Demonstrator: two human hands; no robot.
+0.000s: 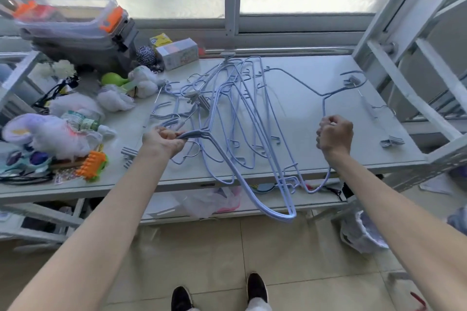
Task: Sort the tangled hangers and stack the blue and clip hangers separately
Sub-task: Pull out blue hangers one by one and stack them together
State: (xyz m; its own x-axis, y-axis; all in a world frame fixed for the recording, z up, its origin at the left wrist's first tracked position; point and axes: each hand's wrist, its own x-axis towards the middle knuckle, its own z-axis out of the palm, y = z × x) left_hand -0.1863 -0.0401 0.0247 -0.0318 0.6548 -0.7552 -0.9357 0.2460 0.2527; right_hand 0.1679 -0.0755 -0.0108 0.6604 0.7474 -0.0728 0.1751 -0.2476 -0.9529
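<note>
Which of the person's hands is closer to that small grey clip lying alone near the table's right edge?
Right. The right hand, gripping a blue wire hanger, is just left of the small grey clip; the left hand grips the hanger tangle much farther left.

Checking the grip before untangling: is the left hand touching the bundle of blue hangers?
Touching. In the head view the left hand has its fingers curled round the necks of the bundle of blue hangers, no gap.
</note>
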